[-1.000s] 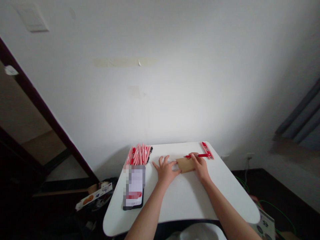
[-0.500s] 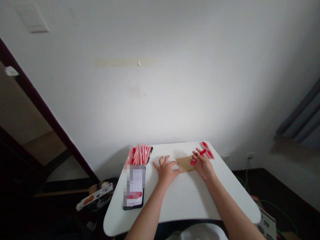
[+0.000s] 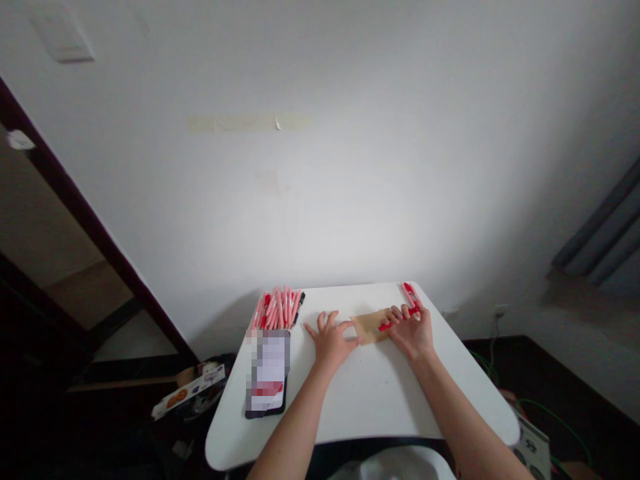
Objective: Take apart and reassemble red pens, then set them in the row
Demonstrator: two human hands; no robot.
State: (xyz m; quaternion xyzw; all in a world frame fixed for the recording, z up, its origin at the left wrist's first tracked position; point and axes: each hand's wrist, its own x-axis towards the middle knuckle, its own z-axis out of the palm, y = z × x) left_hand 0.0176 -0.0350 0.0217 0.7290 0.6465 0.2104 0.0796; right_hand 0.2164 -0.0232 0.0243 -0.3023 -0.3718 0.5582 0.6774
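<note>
A small tan sheet (image 3: 368, 329), perhaps kraft paper, lies flat on the white table. At its left edge rest the thumb and index finger of my left hand (image 3: 333, 341); the hand is open, with its fingers spread on the tabletop. My right hand (image 3: 413, 335) is closed around a red pen (image 3: 385, 327), palm turned partly up, over the sheet's right end. The pen lies across the fingers, one end over the sheet and the other pointing right. My fingers hide its middle and also cover part of the sheet.
A pile of pink, red and black pens (image 3: 280, 309) lies at the table's back left. Nearer me is a phone (image 3: 270, 370) with a blurred screen. A few red and pink pens (image 3: 411, 293) are at the back right. The wall (image 3: 350, 200) stands behind the table (image 3: 360, 407).
My right hand has turned and moved slightly right, and the red pen now lies flatter across its fingers. My left hand and the tan sheet have stayed nearly still.
</note>
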